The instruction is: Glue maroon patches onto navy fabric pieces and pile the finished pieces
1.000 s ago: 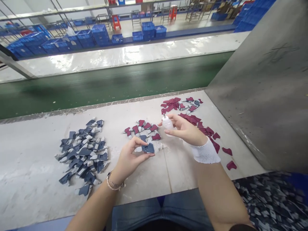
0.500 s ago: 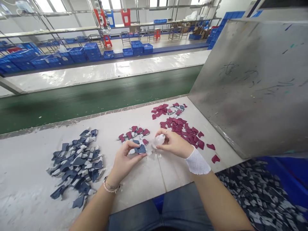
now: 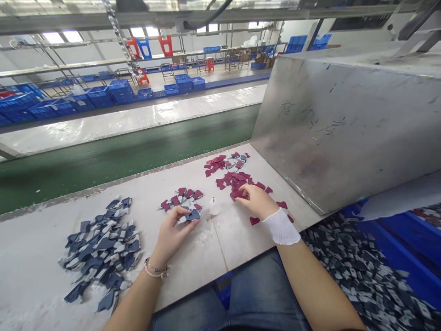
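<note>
My left hand pinches a dark blue plastic piece with a pale part on it, just above the table. A small translucent white squeeze bottle with a thin tip stands upright on the table between my hands. My right hand, with a white band at the wrist, is at the near edge of a pile of flat maroon pieces. Its thumb and fingertips close around one maroon piece. Beyond my left hand lie several blue pieces topped with maroon.
A heap of blue-and-white pieces covers the left of the table. A green conveyor belt runs behind. On the right stands a large metal box, with a blue bin and many more pieces below it.
My right hand has set the squeeze bottle upright on the table and moved right to the maroon pile. My left hand still holds the blue piece. The view has shifted.
</note>
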Available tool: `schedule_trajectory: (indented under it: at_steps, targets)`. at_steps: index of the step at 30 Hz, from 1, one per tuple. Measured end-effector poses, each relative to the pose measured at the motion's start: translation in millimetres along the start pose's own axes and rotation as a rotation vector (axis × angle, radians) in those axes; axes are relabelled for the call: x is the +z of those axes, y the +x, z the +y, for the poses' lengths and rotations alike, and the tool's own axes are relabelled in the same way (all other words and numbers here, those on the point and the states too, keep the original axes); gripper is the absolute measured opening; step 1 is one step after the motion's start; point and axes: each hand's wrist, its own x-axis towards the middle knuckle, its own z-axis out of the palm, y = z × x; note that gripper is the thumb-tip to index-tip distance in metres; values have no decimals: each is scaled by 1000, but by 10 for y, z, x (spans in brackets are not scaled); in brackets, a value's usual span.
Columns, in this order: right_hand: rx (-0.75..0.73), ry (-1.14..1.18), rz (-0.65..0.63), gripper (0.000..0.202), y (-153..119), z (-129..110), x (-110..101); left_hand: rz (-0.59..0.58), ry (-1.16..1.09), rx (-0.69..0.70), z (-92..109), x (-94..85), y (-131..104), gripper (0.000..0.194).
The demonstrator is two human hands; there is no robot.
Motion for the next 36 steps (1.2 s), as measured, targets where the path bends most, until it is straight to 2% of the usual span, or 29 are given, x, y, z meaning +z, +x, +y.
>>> schedule_trajectory:
  at_steps: [6, 14, 17, 19, 23, 26, 29, 36]
  targets:
    - [25, -112, -23, 21, 209, -83, 223, 48, 10, -6, 106, 86, -169, 25]
    - [20, -43, -17, 16, 224, -13, 115, 230, -67, -206, 280, 234, -791, 27]
    - [-4, 90, -38, 15, 52, -27, 18, 245, -193, -265, 365, 288, -898, 26]
    - [-63, 218, -111, 14, -164, -82, -55, 237, -289, -261, 420, 326, -921, 24]
    - [-172, 485, -340, 20, -715, -284, -139, 230, -342, -188, 488, 409, -932, 23]
    - [-155, 789, -562, 20, -1017, -428, -104, 222, -316, -137, 504, 464, -943, 22]
    - [-130, 905, -669, 20, -1129, -502, -25, 214, -271, -108, 511, 490, -953, 23]
    - [-84, 987, -656, 19, -1077, -532, 112, 164, -169, -105, 548, 489, -977, 23]
